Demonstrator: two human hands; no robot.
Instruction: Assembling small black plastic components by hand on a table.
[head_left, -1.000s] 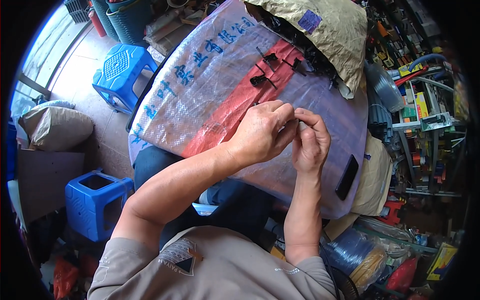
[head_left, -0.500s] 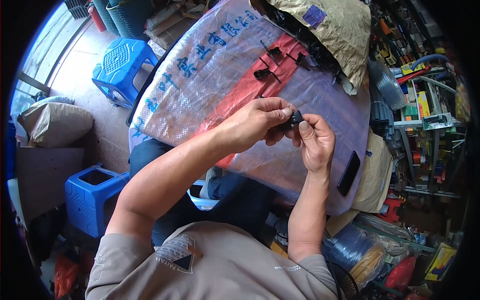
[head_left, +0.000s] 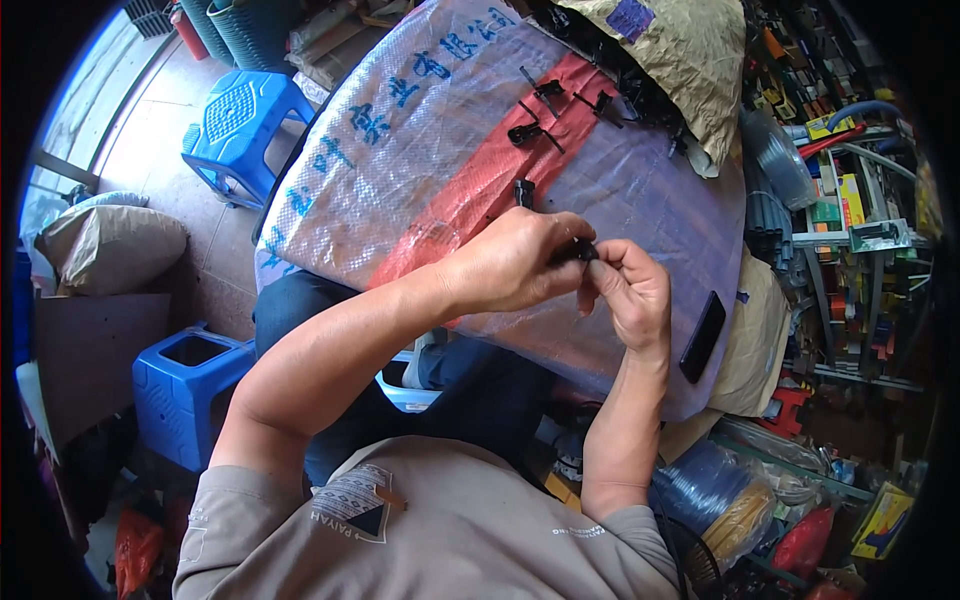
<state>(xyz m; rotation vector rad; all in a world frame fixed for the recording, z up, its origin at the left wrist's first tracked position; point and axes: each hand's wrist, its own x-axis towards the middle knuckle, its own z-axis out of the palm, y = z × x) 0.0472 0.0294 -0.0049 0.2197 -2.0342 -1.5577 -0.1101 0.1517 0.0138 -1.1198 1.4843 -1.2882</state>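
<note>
Both of my hands meet over the table, around a small black plastic part [head_left: 574,252]. My left hand [head_left: 522,255] is closed with the part between thumb and fingers, its back covering much of it. From the other side my right hand [head_left: 632,292] pinches the part's right end with thumb and forefinger. The exact kind of the part cannot be made out. Just beyond my left hand a similar black piece [head_left: 524,192] lies on the red stripe. Farther up that stripe are more black pieces with thin stems, among them one clip-like piece [head_left: 522,134].
A woven plastic sheet [head_left: 350,215] with a red stripe covers the table. A black phone [head_left: 703,338] lies near its right edge. At the far side an open paper sack [head_left: 680,70] spills black parts. Blue stools [head_left: 235,130] stand to the left; crowded shelves [head_left: 850,240] line the right.
My left hand has turned over more, its back now hiding most of the part. My right fingers have closed in on the part's end. A black piece beyond my left hand is now more visible.
</note>
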